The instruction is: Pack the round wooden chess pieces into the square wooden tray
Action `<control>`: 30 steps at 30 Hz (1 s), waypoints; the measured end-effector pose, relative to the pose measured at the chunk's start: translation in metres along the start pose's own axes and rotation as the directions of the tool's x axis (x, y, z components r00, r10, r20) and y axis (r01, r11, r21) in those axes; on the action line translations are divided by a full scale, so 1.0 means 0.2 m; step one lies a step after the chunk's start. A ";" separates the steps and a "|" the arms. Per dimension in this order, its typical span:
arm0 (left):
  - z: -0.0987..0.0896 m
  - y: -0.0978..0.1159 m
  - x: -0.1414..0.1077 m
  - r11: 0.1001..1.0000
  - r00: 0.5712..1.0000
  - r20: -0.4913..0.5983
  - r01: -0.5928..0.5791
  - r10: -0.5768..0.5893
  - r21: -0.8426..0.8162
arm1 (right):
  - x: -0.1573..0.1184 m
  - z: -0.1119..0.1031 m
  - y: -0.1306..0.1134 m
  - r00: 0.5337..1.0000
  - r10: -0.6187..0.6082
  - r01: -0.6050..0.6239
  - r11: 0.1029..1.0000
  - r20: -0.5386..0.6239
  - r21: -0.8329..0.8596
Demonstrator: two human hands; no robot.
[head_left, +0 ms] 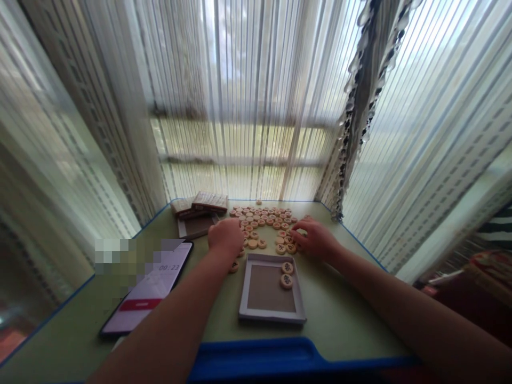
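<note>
Many round wooden pieces [262, 221] with marked faces lie spread over the far middle of the green table. A shallow white box [272, 288] stands nearer, with two pieces [287, 274] inside along its right side. My left hand [226, 236] is closed at the left edge of the pieces; whatever its fingers hold is hidden. On the right edge of the group, my right hand [312, 234] has curved, slightly parted fingers touching or just beside pieces. One piece [233, 266] lies left of the box, close to my left forearm.
A phone [150, 293] showing a timer lies at the left. Behind my left hand are an open box [194, 226] and stacked flat boxes [209, 201]. A blue tray edge [256, 354] runs along the front; curtains hang behind the table.
</note>
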State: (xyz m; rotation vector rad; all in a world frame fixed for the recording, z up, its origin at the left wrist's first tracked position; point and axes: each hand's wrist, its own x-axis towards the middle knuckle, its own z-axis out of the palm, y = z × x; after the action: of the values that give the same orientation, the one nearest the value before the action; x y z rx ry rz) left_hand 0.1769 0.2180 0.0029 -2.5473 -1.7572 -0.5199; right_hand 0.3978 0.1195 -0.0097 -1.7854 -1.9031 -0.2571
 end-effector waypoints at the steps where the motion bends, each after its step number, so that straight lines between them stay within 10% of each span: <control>1: 0.01 0.00 0.00 1.000 1.000 0.014 0.007 -0.007 -0.005 | 0.00 0.01 0.00 1.000 0.010 -0.010 1.000 -0.002 0.002; 9: 0.01 -0.03 0.01 0.987 0.998 -0.042 0.043 -0.050 -0.155 | -0.02 0.03 -0.03 0.936 -0.335 0.321 0.939 0.109 0.126; 16: -0.02 -0.04 0.03 0.956 0.948 -0.288 0.046 -0.133 -0.290 | -0.02 0.01 -0.07 0.947 -0.313 0.304 0.947 0.078 0.107; 25: 0.06 -0.03 0.03 0.994 0.996 -0.005 -0.094 0.094 -0.060 | 0.00 0.00 0.01 0.999 -0.007 0.005 0.998 -0.031 -0.058; 30: 0.06 -0.05 0.04 0.998 0.989 0.134 -0.064 0.066 -0.022 | -0.01 0.03 -0.02 0.971 -0.229 0.226 0.973 0.066 0.045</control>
State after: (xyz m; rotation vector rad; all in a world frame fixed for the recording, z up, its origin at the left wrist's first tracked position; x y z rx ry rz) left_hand 0.1739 0.2317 -0.0077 -2.7009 -1.7081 -0.3722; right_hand 0.3930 0.1202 -0.0147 -1.5702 -2.1511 -0.2400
